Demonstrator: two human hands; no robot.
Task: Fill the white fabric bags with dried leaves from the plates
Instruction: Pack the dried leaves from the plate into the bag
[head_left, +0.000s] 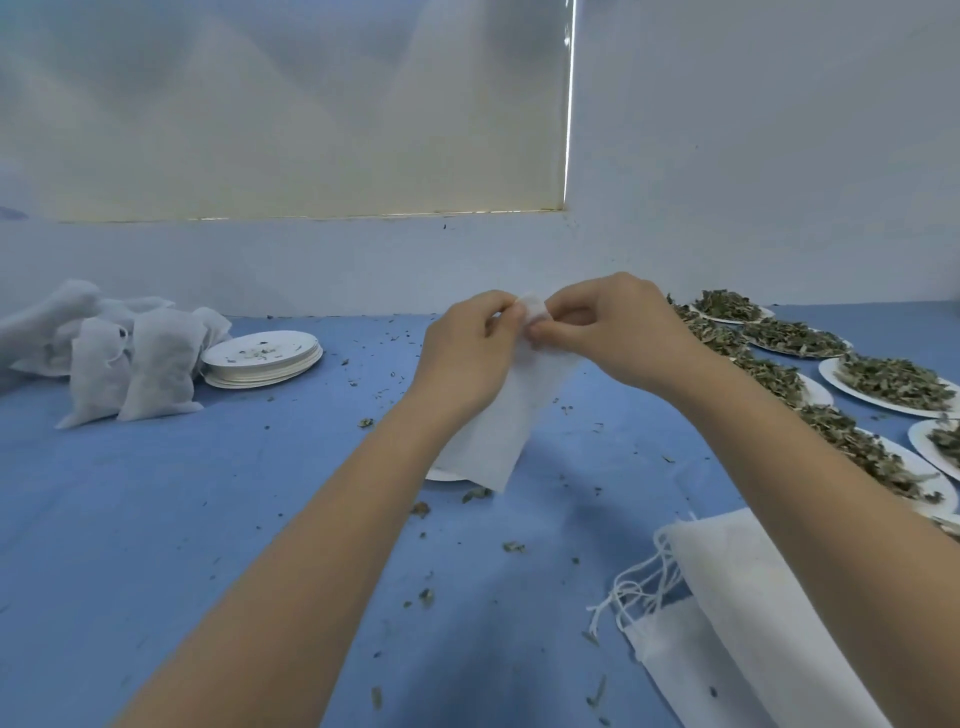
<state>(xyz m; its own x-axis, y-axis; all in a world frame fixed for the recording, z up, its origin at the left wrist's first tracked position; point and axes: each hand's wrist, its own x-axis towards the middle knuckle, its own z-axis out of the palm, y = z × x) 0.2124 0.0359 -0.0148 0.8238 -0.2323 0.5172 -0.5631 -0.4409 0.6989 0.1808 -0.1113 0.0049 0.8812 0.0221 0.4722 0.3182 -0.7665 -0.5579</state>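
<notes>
Across the blue table (156, 493), the big masses sit at the edges: a heap of filled bags (111, 353) far left, just beside a stack of empty plates (262, 358), and on the right a run of plates of dried leaves (893, 382) trailing toward the near corner. Nearer on that side lies a flat pile of empty bags (753, 623) with its drawstrings (639, 587) loose.

In the middle, held up over the table, is the empty white bag (506, 415). Its long axis hangs down and slightly toward the person from its mouth, which is at the top between the two hands. The left hand (462, 353) and right hand (618, 332) both have fingers curled in, pinching the top edge from opposite sides, fingertips almost meeting. Neither hand is clearly nearer; the opening lies right at both sets of fingertips. Parting that mouth looks like the step in hand, and the leaf plates lie on the right hand's side. Under the bag's lower end, a plate rim (441, 475) peeks out.

No label, brand or writing is legible anywhere.
</notes>
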